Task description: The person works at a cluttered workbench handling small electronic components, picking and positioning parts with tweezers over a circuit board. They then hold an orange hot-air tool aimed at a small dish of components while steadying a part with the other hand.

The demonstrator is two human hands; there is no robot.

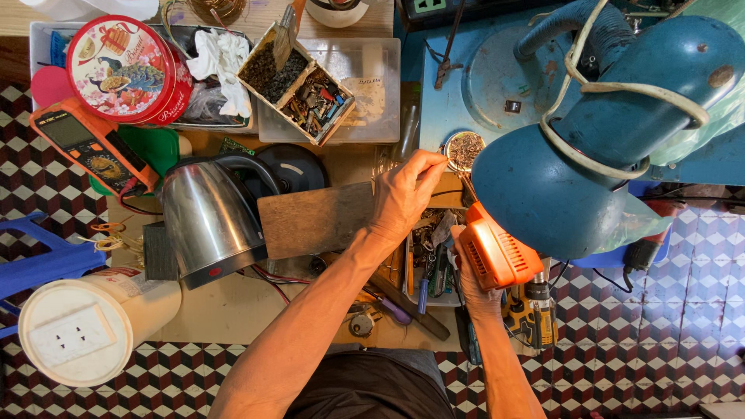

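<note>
- Checkered floor tiles (683,310) show around a cluttered wooden bench (233,310), seen from my head camera.
- My left hand (403,194) reaches forward over the bench, fingertips pinched together just beside a small round dish (464,147) of metal bits; whether anything sits between the fingertips, I cannot tell.
- My right hand (475,283) is clamped around an orange tool (498,252), held just under a big blue lamp shade (574,178).
- A worn wooden board (314,219) lies under my left wrist, touching a steel kettle (206,221) on its left.
- A divided box (299,81) of small parts sits further back, next to a round red tin (124,70).
- An orange multimeter (89,143) lies at the left, below the tin.
- A white tub (85,326) stands near the bench's front left corner.
- A yellow drill (531,318) lies just beside my right wrist.
</note>
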